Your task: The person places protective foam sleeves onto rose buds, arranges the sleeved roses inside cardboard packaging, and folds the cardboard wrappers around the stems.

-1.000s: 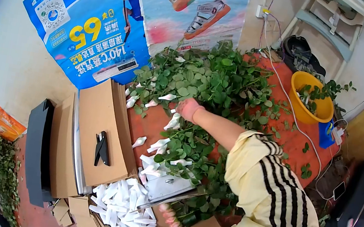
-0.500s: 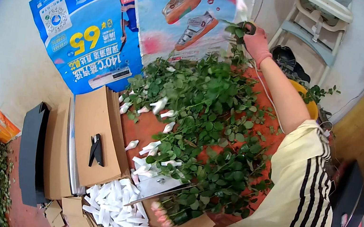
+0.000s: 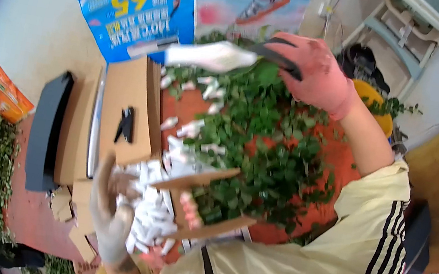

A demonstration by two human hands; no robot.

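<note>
My right hand (image 3: 317, 75), in a pink glove with dark fingertips, is closed on a rose (image 3: 212, 56) whose bud is wrapped in a white sleeve. The bud points left and is smeared by motion. Lower left, my left hand (image 3: 115, 224), in a pale glove, is blurred, with its fingers stretched apart beside a pile of white sleeves (image 3: 150, 221). Pink roses (image 3: 190, 210) lie between two cardboard flaps. Many leafy rose stems (image 3: 268, 157) cover the red table, several with white-sleeved buds toward the left.
A black stapler (image 3: 126, 124) lies on stacked cardboard (image 3: 119, 79) at the left. Posters (image 3: 131, 6) stand against the wall behind the table. At the back right are a yellow bucket (image 3: 374, 99) and a high chair (image 3: 401, 42).
My right hand has come from the far back toward me, bringing the sleeved rose with it. My left hand has entered the view at lower left. The camera view has shifted.
</note>
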